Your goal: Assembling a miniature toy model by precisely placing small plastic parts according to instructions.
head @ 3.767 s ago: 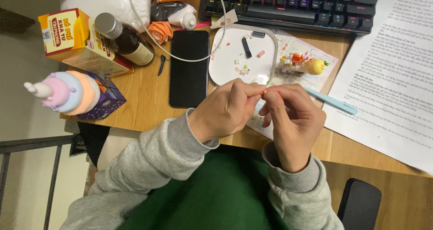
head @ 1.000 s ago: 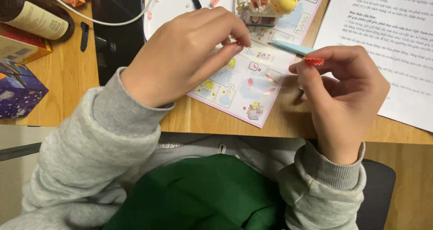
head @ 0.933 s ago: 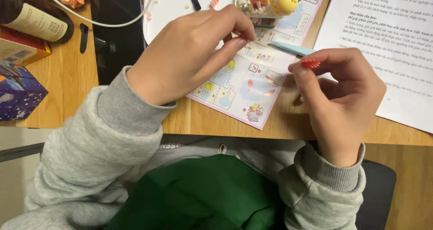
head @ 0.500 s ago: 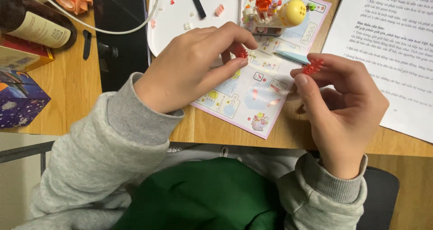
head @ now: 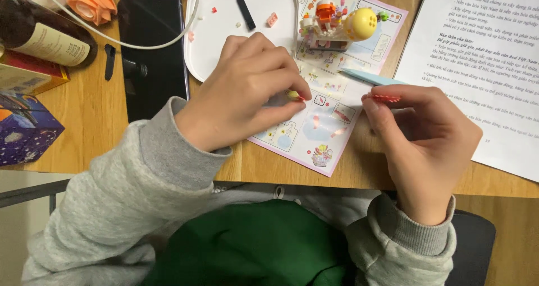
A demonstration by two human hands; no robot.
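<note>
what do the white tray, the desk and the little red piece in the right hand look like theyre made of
White tray: probably plastic, smooth with a soft sheen and a moulded rim. Desk: wood or wood-look laminate, showing light grain. Red piece pinched in the right hand: likely hard plastic with ridged studs, too small to be sure.

Flat red brick piece (head: 386,98), seemingly pinched

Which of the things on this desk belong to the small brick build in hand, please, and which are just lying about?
In use: left hand, right hand pinching a red piece, instruction sheet, half-built model, white tray of loose pieces.

Lying about: black phone, brown bottle, printed pages, purple box.
</note>
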